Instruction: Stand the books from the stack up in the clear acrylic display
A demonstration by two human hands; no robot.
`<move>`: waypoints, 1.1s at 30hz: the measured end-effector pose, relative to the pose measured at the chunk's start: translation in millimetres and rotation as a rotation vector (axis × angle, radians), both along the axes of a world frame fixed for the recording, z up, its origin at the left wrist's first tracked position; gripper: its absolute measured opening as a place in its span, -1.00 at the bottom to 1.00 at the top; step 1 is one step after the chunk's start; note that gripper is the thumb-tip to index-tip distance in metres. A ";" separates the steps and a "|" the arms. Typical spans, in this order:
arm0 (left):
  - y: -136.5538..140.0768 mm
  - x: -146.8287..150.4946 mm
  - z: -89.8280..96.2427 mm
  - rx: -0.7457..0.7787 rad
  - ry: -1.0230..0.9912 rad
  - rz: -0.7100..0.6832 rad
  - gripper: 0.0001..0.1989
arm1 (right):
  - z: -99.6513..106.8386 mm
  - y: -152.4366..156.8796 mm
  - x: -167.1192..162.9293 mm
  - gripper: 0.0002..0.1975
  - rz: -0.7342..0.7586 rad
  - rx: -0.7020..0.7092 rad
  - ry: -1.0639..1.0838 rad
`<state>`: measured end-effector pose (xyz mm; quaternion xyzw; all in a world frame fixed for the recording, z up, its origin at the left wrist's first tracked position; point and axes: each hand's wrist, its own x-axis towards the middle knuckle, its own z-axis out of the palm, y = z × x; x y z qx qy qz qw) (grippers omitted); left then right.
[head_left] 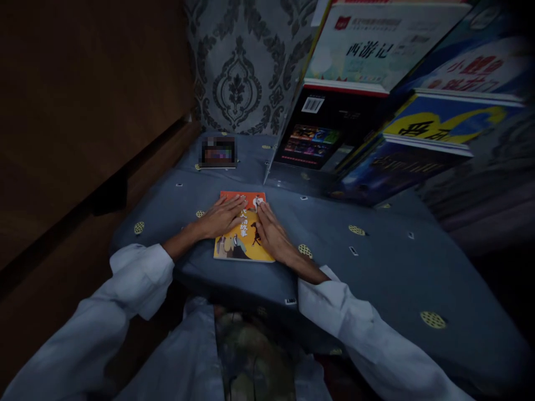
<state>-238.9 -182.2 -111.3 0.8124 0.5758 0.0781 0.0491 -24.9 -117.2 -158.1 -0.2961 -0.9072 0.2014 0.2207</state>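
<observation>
A closed book (pixel 240 245) with an orange and yellow cover lies flat in front of me, its cover facing up. White lettering, a dark horse and several figures show on it. My left hand (pixel 223 216) rests flat across the book's left upper part, fingers stretched out and pointing right. On the right side, my right hand (pixel 271 234) lies on the cover with its fingers extended towards the top edge. Neither hand grips anything. Parts of the cover are hidden beneath both hands.
A clear display rack (pixel 292 177) holding several books stands at the back right. A small pixelated dark item (pixel 218 152) sits at the back left. Dark blue patterned cloth (pixel 376 278) covers the surface. Wooden panelling (pixel 92 111) rises on the left, patterned wallpaper (pixel 238 78) behind.
</observation>
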 end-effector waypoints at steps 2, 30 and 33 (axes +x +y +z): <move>-8.7 6.2 2.0 -0.007 0.015 -0.082 -0.44 | 1.0 -2.9 -0.6 -0.38 -0.009 0.009 -0.010; -110.0 46.6 -10.9 0.146 0.002 -0.077 -0.35 | 5.3 -98.1 50.5 -0.46 -0.059 0.283 -0.101; -119.8 40.4 -12.4 0.162 -0.009 0.002 -0.36 | 5.0 -107.2 49.5 -0.46 0.006 0.322 -0.119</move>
